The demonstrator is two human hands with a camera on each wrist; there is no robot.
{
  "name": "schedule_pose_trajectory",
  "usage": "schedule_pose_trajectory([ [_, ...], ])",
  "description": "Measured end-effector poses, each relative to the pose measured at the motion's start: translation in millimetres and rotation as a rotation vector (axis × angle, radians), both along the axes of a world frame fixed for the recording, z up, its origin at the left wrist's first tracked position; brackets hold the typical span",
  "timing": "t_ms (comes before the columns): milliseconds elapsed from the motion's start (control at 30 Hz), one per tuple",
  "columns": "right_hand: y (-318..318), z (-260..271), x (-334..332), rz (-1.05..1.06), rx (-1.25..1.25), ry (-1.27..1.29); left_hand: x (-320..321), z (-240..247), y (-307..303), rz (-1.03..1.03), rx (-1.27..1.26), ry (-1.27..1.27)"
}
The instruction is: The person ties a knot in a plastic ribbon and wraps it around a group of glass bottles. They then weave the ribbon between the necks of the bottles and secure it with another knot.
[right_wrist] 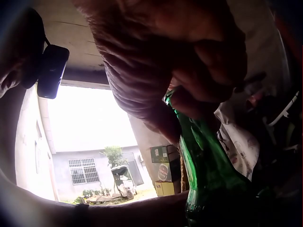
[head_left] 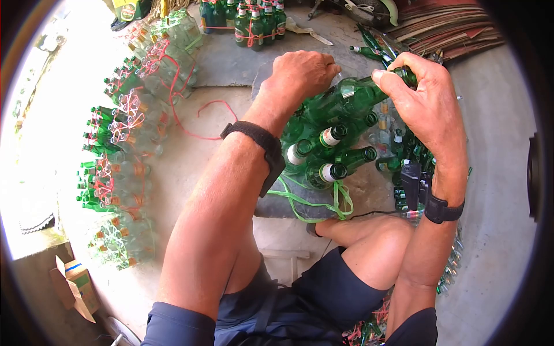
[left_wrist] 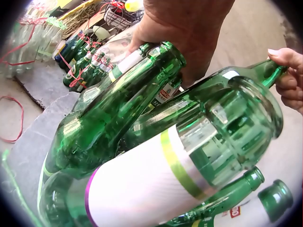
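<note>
My right hand [head_left: 424,95] grips the neck of a green glass bottle [right_wrist: 199,161], its thumb along the near side. That bottle lies tilted over a cluster of green bottles [head_left: 314,155], some with white neck labels. On the cluster's far side is my left hand [head_left: 300,72], back upward and fingers curled down. In the left wrist view the left hand [left_wrist: 184,33] closes around a white-labelled bottle neck [left_wrist: 127,64]; most of its fingertips are hidden behind the bottles. Loose green string [head_left: 311,202] lies at the cluster's near edge, on a dark slab [head_left: 277,205].
Tied bundles of clear and green bottles [head_left: 124,173] line the left side, with red string [head_left: 179,109] trailing from them. More bundled green bottles [head_left: 254,26] stand at the back. Loose bottles [head_left: 407,144] lie to the right. An open cardboard box [head_left: 78,282] is at lower left.
</note>
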State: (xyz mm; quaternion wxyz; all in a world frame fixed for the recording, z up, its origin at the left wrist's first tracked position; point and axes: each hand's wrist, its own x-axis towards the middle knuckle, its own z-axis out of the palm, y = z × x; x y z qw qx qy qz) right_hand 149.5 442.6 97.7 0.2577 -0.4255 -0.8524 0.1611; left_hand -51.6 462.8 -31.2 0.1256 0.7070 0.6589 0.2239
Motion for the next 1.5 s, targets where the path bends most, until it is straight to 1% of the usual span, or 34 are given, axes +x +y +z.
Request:
schedule_pose_trajectory([
  [100,2,-1,-2,0.0,-0.019,0.025,0,-3,5,0.004,0.01,-0.032],
  [267,6,3,-3,0.034,0.08,-0.083,0,-3,4,0.011,0.0,-0.039],
  [367,6,2,-6,0.016,0.033,-0.137,-1,-4,7,-0.009,-0.004,-0.03],
  [500,4,0,-17,-0.018,-0.005,-0.068,-4,0,10,-0.005,-0.025,-0.026],
  [667,11,-30,-20,-0.003,0.076,-0.176,-4,-6,15,-0.012,-0.025,-0.049],
  [833,8,-59,-34,0.036,0.072,-0.232,-5,-9,16,-0.006,-0.008,-0.049],
  [900,8,-73,-37,0.004,0.094,-0.27,-4,-10,18,-0.01,-0.017,-0.046],
  [933,10,-77,-38,0.002,0.064,-0.331,-4,-10,18,-0.013,-0.025,-0.042],
  [1067,11,-86,-40,0.01,0.015,-0.357,-3,-11,17,-0.015,-0.024,-0.051],
  [1133,13,-89,-40,0.026,0.021,-0.413,-3,-9,16,-0.018,-0.03,-0.054],
  [1500,17,-89,-41,0.044,-0.05,-0.414,-5,-11,15,0.0,-0.045,-0.124],
])
